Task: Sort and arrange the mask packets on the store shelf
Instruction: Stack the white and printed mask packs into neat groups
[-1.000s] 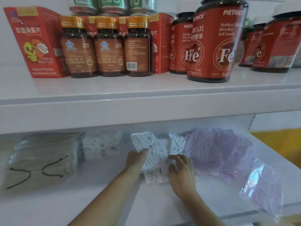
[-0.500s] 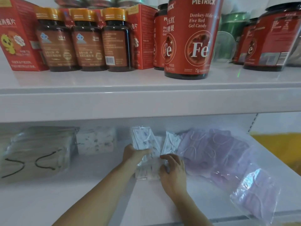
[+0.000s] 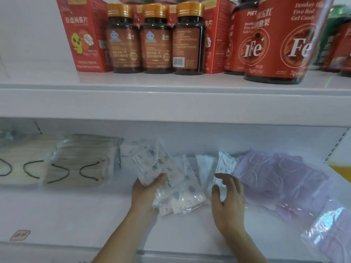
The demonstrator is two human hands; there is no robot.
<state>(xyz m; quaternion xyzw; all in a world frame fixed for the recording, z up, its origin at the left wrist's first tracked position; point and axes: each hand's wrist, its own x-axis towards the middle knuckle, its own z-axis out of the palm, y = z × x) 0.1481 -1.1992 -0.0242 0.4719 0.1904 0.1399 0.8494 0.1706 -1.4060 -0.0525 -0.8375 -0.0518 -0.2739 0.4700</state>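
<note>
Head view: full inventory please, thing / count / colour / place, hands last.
brown bottles: 3, gold caps, upper shelf, side by side.
red boxes: at least 2, behind and beside the bottles.
red jars: at least 2 marked Fe, upper shelf right; more at the right edge, blurred.
beige mask packets: 2 stacks, black ear loops, lower shelf left.
white printed mask packets: several, count unclear, lower shelf centre, fanned and overlapping.
purple mask packets: several, lower shelf right, one near the front edge.
small label: 1, pinkish, lower shelf front left.
left hand: grips a white printed packet.
right hand: fingers spread, relaxed, over the white packets, holding nothing.
</note>
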